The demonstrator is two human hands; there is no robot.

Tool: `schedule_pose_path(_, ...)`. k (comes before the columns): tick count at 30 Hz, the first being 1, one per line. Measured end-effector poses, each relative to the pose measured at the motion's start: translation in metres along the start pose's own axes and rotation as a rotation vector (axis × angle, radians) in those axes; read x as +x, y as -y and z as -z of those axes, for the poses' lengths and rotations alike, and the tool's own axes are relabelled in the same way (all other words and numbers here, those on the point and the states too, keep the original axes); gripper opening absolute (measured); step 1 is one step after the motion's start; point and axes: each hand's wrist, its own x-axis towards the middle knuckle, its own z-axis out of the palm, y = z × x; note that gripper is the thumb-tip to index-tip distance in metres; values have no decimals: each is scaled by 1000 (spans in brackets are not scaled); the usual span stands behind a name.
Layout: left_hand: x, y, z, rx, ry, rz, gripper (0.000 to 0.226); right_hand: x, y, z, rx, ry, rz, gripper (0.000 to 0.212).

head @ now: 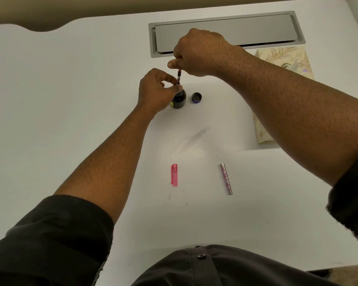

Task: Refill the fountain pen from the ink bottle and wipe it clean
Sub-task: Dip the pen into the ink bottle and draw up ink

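A small dark ink bottle (pixel 179 100) stands open on the white table. The pen's front section with its converter (pixel 179 77) stands upright in the bottle mouth, its nib hidden inside. My left hand (pixel 154 90) pinches the pen's lower part at the bottle neck. My right hand (pixel 196 51) grips the converter's top end from above. The bottle's cap (pixel 196 97) lies just right of the bottle. The pink pen cap (pixel 174 175) and the silver pen barrel (pixel 226 178) lie nearer to me.
A patterned tissue box (pixel 285 58) sits at the right, partly behind my right forearm. A grey cable hatch (pixel 225 32) is set into the table behind my hands. A faint grey smear (pixel 191 139) marks the table's middle.
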Motion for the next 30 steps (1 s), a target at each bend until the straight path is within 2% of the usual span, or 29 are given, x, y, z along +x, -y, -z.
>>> schedule_pose_path(3,0,-1,1,12,2,-1,25,-1,-1,1,26,3,5,47)
schedule_pose_path(11,0,-2,0,-4,10,5,23,-3,-2,4,-7,26,56,23)
schedule_pose_path(16,0,0,1,-25,13,13,20,1,3,2,-90,15,32,37)
schedule_pose_path(20,0,-1,0,-6,11,12,23,2,2,1,-65,-9,-9,51)
schedule_pose_path(30,-1,-1,0,-20,5,19,24,-5,-3,6,0,9,70,30)
